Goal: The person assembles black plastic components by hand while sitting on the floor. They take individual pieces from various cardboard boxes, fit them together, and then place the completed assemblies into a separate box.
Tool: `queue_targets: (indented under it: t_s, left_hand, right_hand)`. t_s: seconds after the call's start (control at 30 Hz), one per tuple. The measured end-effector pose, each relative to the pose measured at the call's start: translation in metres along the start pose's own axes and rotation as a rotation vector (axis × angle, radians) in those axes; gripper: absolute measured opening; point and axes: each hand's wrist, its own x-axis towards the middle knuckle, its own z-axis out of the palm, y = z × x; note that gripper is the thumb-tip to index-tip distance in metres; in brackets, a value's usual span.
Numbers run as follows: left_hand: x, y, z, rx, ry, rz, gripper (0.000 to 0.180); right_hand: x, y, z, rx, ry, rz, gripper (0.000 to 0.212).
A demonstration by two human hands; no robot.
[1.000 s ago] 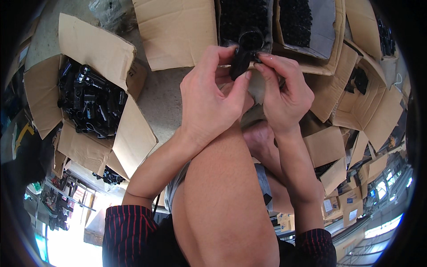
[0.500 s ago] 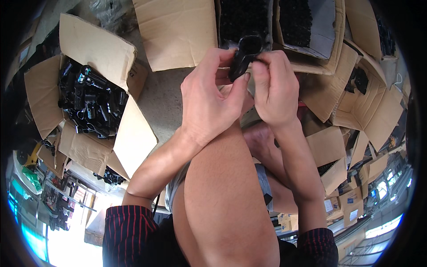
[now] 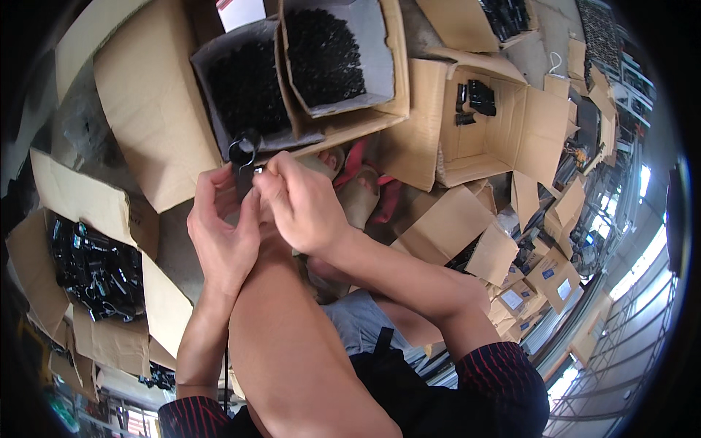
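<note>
My left hand (image 3: 225,223) grips a black part with a ring-shaped end (image 3: 244,151), its ring pointing away from me. Fingers and thumb wrap the lower body of the part, hiding much of it. Close beside it, my right hand (image 3: 303,203) is closed, thumb and forefinger pinched against the part's right side. A tiny shiny spot shows at those fingertips, too small to name. Both hands are above my raised leg, in front of an open carton (image 3: 401,73) with inner boxes of small black pieces (image 3: 325,60).
On the left stands an open box (image 3: 166,306) heaped with black parts (image 3: 95,270). To the right, another open carton (image 3: 533,135) holds a few black pieces (image 3: 482,98). More cartons (image 3: 551,276) are stacked farther right. Clear plastic wrap (image 3: 84,131) lies at the far left.
The view has turned right, so the boxes sit farther left in the picture. My left hand still holds the black part. My right fingers now pinch closely at its side.
</note>
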Motion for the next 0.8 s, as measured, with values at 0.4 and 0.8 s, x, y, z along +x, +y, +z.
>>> queue_targets:
  t_s: [0.4,0.8]
  left_hand:
    - [0.003,0.017,0.002,0.062,-0.105,-0.013,0.03]
    - [-0.027,0.005,-0.08,-0.296,0.337,-0.133,0.029]
  right_hand:
    - [-0.003,0.018,-0.004,0.126,-0.077,0.023,0.029]
    - [0.039,0.184,-0.267,-0.163,0.986,0.489,0.038]
